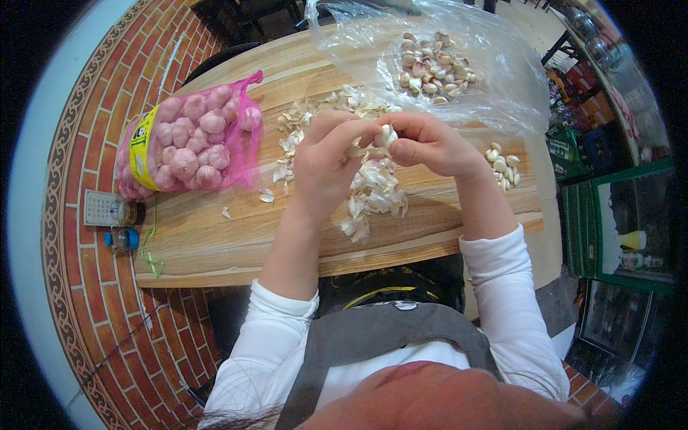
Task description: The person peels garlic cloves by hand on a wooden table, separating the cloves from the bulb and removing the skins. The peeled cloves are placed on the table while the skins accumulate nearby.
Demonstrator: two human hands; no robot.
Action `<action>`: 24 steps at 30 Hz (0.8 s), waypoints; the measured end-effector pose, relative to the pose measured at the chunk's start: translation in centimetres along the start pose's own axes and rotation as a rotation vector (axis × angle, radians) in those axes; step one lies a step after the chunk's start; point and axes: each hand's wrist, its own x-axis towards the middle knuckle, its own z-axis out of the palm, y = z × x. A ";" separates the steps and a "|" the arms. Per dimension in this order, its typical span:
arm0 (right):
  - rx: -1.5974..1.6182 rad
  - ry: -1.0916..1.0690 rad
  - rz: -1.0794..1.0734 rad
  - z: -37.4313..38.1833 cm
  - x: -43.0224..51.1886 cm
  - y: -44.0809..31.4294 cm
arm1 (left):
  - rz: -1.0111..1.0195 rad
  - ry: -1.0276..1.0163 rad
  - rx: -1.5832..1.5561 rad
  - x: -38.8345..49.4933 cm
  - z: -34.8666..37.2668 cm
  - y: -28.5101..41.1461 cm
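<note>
My right hand [430,142] pinches a white garlic clove [386,137] between thumb and fingers. My left hand [336,148] meets it from the other side, its fingertips at the clove and at some papery skin that hangs below. Both hands are above a heap of dry garlic skins [376,191] on the wooden table [242,242]. To the right of my right forearm lies a small group of peeled garlic cloves [503,165]. Unpeeled garlic cloves [435,67] sit on a clear plastic bag [500,59] at the far side.
A pink mesh bag of garlic bulbs [185,142] lies at the left. By the brick wall [97,263] are a jar with a blue lid [122,239], a printed card [101,208] and a green string [150,247]. A green-framed glass-door fridge [588,231] stands at the right.
</note>
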 end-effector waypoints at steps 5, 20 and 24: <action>0.075 -0.038 0.013 -0.2 0.1 -0.2 | 0.094 -0.013 0.080 0.1 -0.2 0.0; 0.004 0.007 0.080 -0.2 -0.1 0.2 | 0.069 0.031 0.120 -0.5 0.7 -0.2; 0.052 0.013 0.136 -0.1 0.0 -0.1 | 0.073 0.003 0.121 0.1 0.2 0.4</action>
